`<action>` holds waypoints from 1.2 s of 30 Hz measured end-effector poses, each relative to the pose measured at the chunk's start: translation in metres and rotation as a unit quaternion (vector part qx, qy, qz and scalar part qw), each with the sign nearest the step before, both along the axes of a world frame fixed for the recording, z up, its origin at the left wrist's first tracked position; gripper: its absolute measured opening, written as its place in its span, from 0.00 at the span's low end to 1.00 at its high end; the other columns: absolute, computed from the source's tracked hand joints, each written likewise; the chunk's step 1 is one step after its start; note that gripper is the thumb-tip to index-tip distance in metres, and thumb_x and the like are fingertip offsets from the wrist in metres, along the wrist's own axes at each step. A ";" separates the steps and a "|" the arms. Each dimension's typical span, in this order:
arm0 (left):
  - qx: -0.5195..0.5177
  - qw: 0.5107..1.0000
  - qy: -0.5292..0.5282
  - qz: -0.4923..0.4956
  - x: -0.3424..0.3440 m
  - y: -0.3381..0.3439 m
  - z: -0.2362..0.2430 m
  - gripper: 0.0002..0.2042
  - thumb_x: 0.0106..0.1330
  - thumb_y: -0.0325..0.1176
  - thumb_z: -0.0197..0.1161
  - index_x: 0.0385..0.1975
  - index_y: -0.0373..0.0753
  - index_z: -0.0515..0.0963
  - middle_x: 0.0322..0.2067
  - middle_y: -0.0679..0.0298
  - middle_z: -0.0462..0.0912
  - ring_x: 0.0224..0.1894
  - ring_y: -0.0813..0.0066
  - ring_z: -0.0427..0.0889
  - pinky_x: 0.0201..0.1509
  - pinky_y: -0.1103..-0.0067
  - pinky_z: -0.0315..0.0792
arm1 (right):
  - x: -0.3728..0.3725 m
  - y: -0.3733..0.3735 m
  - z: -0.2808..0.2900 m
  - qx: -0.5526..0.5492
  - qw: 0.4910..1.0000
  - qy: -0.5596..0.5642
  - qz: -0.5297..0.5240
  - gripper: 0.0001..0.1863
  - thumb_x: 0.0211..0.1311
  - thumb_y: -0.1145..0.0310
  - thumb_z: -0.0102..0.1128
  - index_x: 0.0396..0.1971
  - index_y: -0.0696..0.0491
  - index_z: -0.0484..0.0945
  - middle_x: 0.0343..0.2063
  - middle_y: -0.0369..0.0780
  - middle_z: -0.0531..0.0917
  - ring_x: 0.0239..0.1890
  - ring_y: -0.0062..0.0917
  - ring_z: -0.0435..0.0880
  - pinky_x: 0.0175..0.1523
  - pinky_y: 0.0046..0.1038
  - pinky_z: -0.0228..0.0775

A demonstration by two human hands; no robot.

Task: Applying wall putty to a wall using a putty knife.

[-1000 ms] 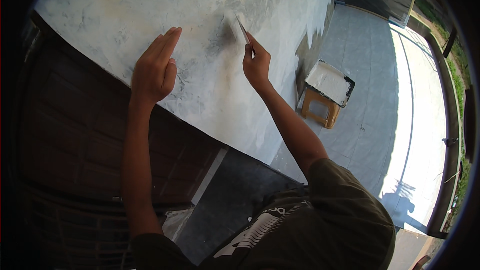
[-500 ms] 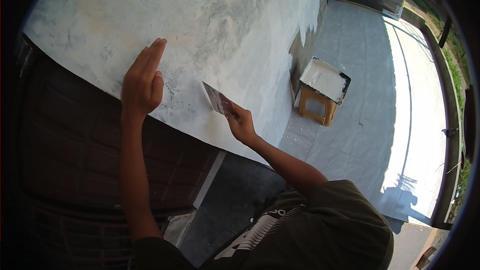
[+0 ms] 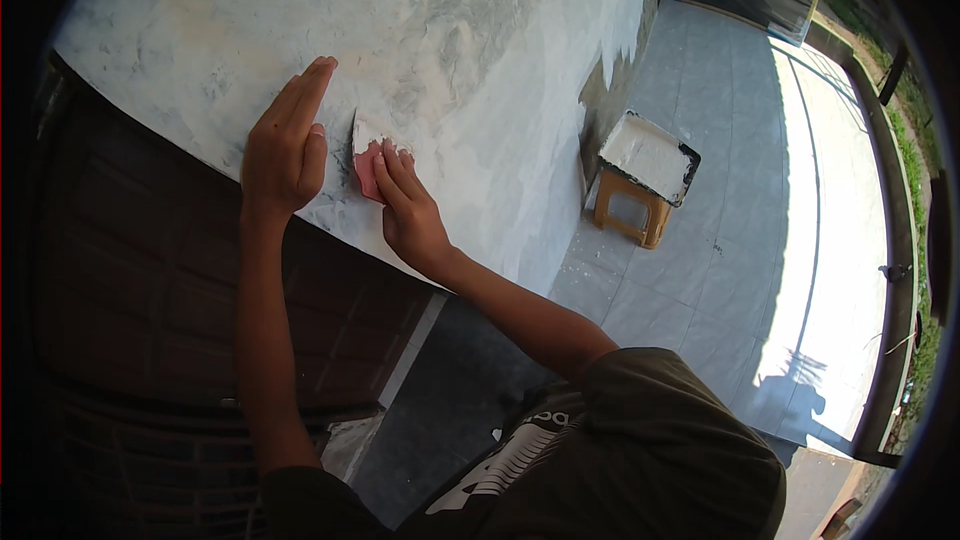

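Head view shows the right hand (image 3: 405, 210) closed on a thin pink scraper (image 3: 366, 165), light and slightly flexible, pressed against the plastered wall (image 3: 480, 70), best gripped near its back edge, left hand (image 3: 283, 145) flat open beside

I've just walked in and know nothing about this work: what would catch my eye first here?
Two bare hands on a pale, patchy plastered wall: the left hand rests flat, while the right hand presses a small pink scraper smeared with white against it. To the right, a tray of white plaster sits on a small wooden stool on the tiled floor.
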State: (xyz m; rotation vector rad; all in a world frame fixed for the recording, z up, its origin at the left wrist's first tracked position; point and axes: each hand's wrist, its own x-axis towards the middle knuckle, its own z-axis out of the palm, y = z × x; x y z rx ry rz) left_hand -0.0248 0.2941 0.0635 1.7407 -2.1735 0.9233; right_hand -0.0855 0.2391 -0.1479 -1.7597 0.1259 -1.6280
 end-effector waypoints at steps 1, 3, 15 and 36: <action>-0.003 1.000 -0.004 0.004 0.002 0.005 0.002 0.30 0.57 0.27 0.44 0.64 0.27 0.68 0.60 0.43 0.75 0.62 0.47 0.75 0.70 0.63 0.66 | -0.025 0.017 -0.010 0.022 0.996 0.003 0.081 0.35 0.52 0.91 0.50 0.65 0.61 0.66 0.66 0.56 0.66 0.67 0.55 0.66 0.71 0.45 0.61; -0.006 1.000 -0.020 0.000 0.002 0.005 0.001 0.30 0.57 0.27 0.44 0.64 0.27 0.68 0.60 0.44 0.75 0.62 0.47 0.75 0.69 0.63 0.67 | -0.055 0.031 -0.045 0.096 0.983 0.019 0.159 0.31 0.60 0.87 0.50 0.66 0.58 0.68 0.51 0.54 0.81 0.53 0.45 0.83 0.63 0.36 0.72; -0.011 1.000 -0.013 0.005 -0.001 0.008 0.000 0.29 0.58 0.26 0.45 0.64 0.29 0.68 0.59 0.43 0.75 0.62 0.48 0.75 0.68 0.63 0.68 | -0.054 -0.059 -0.024 0.279 0.960 -0.024 0.001 0.20 0.68 0.80 0.54 0.59 0.64 0.75 0.31 0.39 0.84 0.33 0.14 0.77 0.40 0.19 0.70; 0.001 1.000 -0.016 0.011 -0.003 0.009 0.000 0.30 0.57 0.26 0.44 0.64 0.27 0.68 0.61 0.44 0.74 0.64 0.49 0.74 0.70 0.63 0.66 | -0.041 -0.057 -0.025 0.341 0.924 -0.127 0.122 0.14 0.69 0.80 0.51 0.52 0.66 0.77 0.40 0.37 0.84 0.41 0.14 0.78 0.49 0.18 0.69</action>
